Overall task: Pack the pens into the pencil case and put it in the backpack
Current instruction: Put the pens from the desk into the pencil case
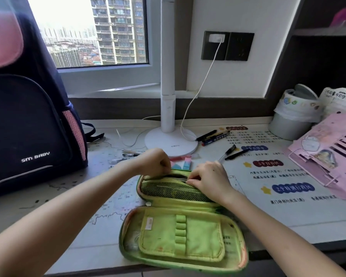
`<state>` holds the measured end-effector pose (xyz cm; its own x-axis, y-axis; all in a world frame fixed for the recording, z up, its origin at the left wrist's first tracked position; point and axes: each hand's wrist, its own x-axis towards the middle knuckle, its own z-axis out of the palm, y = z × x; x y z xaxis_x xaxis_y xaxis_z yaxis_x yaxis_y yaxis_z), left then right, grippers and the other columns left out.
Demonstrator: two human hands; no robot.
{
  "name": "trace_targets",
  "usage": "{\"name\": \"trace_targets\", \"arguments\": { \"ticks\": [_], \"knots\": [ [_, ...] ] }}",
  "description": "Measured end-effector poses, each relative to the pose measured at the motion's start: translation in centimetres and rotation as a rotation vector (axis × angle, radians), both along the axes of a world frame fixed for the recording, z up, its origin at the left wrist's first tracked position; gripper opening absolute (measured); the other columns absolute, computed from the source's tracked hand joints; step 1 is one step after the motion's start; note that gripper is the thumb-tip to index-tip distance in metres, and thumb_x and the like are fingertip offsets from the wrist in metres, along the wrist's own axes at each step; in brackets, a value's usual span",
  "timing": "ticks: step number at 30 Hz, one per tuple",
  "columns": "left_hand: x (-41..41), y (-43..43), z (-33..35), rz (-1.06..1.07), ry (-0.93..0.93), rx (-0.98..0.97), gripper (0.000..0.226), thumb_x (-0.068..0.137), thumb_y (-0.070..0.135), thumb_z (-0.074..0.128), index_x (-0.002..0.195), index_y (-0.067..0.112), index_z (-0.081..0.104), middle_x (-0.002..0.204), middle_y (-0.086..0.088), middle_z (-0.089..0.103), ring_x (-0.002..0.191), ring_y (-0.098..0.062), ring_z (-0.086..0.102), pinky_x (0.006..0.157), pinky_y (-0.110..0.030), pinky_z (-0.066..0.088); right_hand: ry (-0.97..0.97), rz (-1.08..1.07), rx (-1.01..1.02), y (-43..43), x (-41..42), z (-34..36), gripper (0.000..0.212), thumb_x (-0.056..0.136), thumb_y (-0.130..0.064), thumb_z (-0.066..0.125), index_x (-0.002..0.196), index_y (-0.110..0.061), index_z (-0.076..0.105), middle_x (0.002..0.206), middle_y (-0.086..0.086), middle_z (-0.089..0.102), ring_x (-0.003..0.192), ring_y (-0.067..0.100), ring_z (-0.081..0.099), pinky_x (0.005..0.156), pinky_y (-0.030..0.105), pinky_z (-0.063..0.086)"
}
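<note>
**Q:** Where is the pencil case, and what are the hands doing?

**A:** A green pencil case (184, 236) lies opened flat on the desk (100, 232), right in front of the person. The near half shows a flap with elastic loops, and the far half has a mesh pocket (174, 189). Both hands are at the far rim. The left hand (156, 160) has its fingers (165, 163) curled down over that rim. The right hand (210, 176) has its fingers (194, 177) bunched together on some thin dark pens (173, 175) lying in the far half. The view is blurred there, so they only appear to pinch them.

**Q:** What else is on the desk?

**A:** A navy and pink backpack (28, 126) stands upright at the left, well apart from the case. Behind the hands is the round base of a white lamp (171, 140). Its cable (200, 90) runs up to a wall socket (227, 46). Clear pens (131, 153) lie beyond the left hand, and small pink and blue blocks (183, 164) sit just past the case. Blue and black pens (214, 135) rest by the lamp base, and two black pens (233, 151) lie beyond the right hand.

**Q:** Does anything crowd the right side?

**A:** A lined bin (294, 116) stands at the back right. A pink organiser (328, 152) lies at the desk's right edge.
</note>
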<state>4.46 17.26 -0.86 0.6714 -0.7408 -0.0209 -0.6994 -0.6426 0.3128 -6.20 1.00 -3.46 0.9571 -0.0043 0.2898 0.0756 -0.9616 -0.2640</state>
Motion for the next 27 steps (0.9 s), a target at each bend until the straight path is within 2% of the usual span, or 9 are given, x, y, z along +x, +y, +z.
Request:
{"name": "trace_targets", "arguments": {
  "ticks": [2, 4, 7, 9, 12, 15, 20, 23, 27],
  "knots": [
    [0.1, 0.3, 0.1, 0.075, 0.091, -0.074, 0.011, 0.079, 0.012, 0.062, 0.071, 0.015, 0.07, 0.065, 0.01, 0.063, 0.055, 0.0, 0.049, 0.047, -0.004, 0.036, -0.061, -0.015, -0.058, 0.7, 0.4, 0.4, 0.021, 0.076, -0.048, 0.068, 0.083, -0.03, 0.074, 0.085, -0.007, 0.063, 0.088, 0.016, 0.048, 0.077, 0.031, 0.026],
    [0.1, 0.7, 0.2, 0.132, 0.17, -0.137, 0.016, 0.079, 0.01, 0.063, 0.068, 0.021, 0.066, 0.062, 0.014, 0.059, 0.055, 0.001, 0.048, 0.045, -0.003, 0.035, -0.083, -0.038, -0.114, 1.2, 0.7, 0.6, 0.027, 0.073, -0.056, 0.065, 0.083, -0.032, 0.073, 0.085, -0.006, 0.058, 0.088, 0.017, 0.045, 0.076, 0.033, 0.025],
    [-0.2, 1.2, 0.3, 0.169, 0.211, -0.163, 0.021, 0.08, 0.01, 0.062, 0.064, 0.022, 0.064, 0.06, 0.012, 0.057, 0.055, -0.003, 0.047, 0.051, -0.013, 0.038, -0.088, -0.035, -0.235, 1.0, 0.3, 0.7, 0.037, 0.08, -0.062, 0.051, 0.088, -0.033, 0.073, 0.086, -0.001, 0.057, 0.088, 0.021, 0.045, 0.077, 0.037, 0.026],
    [-0.2, 1.5, 0.5, 0.185, 0.218, -0.171, 0.025, 0.081, 0.01, 0.061, 0.06, 0.023, 0.061, 0.058, 0.011, 0.055, 0.054, -0.006, 0.045, 0.053, -0.019, 0.036, -0.137, -0.028, -0.391, 0.4, -0.6, 0.8, 0.032, 0.085, -0.052, 0.053, 0.078, -0.028, 0.073, 0.079, 0.001, 0.058, 0.08, 0.023, 0.048, 0.075, 0.038, 0.031],
    [-0.3, 2.1, 0.9, 0.188, 0.219, -0.182, 0.031, 0.082, 0.009, 0.06, 0.056, 0.026, 0.057, 0.058, 0.012, 0.053, 0.053, -0.005, 0.044, 0.053, -0.019, 0.035, -0.12, -0.066, -0.654, -0.4, -2.2, 1.2, 0.012, 0.072, -0.028, 0.07, 0.06, -0.024, 0.066, 0.062, 0.0, 0.053, 0.063, 0.022, 0.048, 0.064, 0.034, 0.039],
    [-0.7, 2.0, 1.2, 0.151, 0.116, -0.09, 0.027, 0.084, 0.013, 0.056, 0.06, 0.024, 0.055, 0.063, 0.009, 0.056, 0.059, -0.009, 0.048, 0.057, -0.022, 0.039, -0.099, -0.038, -0.826, -1.1, -2.9, 1.2, 0.011, 0.061, -0.01, 0.063, 0.062, -0.021, 0.061, 0.055, 0.001, 0.05, 0.053, 0.022, 0.045, 0.058, 0.031, 0.039],
    [-1.8, 1.1, 1.3, 0.154, -0.149, 0.08, 0.013, 0.085, 0.013, 0.048, 0.083, 0.017, 0.06, 0.086, 0.001, 0.059, 0.079, -0.02, 0.052, 0.066, -0.029, 0.042, -0.157, 0.079, -0.953, -2.0, -2.9, 1.7, 0.018, 0.061, -0.003, 0.058, 0.067, -0.02, 0.061, 0.052, -0.001, 0.051, 0.048, 0.017, 0.047, 0.051, 0.027, 0.04],
    [-2.8, 0.7, 0.8, 0.126, -0.262, 0.037, 0.009, 0.083, 0.015, 0.05, 0.088, 0.016, 0.058, 0.096, -0.004, 0.06, 0.088, -0.023, 0.053, 0.071, -0.031, 0.042, -0.183, 0.152, -0.936, -2.6, -2.4, 1.9, 0.021, 0.06, 0.0, 0.052, 0.066, -0.019, 0.059, 0.054, -0.001, 0.052, 0.049, 0.016, 0.048, 0.048, 0.027, 0.039],
    [-5.0, -1.0, -0.6, 0.032, -0.291, -0.088, 0.021, 0.083, 0.04, 0.057, 0.1, 0.028, 0.06, 0.109, 0.0, 0.059, 0.098, -0.021, 0.047, 0.081, -0.032, 0.041, -0.154, 0.242, -0.857, -3.0, -1.7, 1.9, 0.019, 0.057, -0.001, 0.064, 0.063, -0.019, 0.059, 0.057, -0.002, 0.057, 0.051, 0.015, 0.053, 0.048, 0.024, 0.042]
  ]
}}
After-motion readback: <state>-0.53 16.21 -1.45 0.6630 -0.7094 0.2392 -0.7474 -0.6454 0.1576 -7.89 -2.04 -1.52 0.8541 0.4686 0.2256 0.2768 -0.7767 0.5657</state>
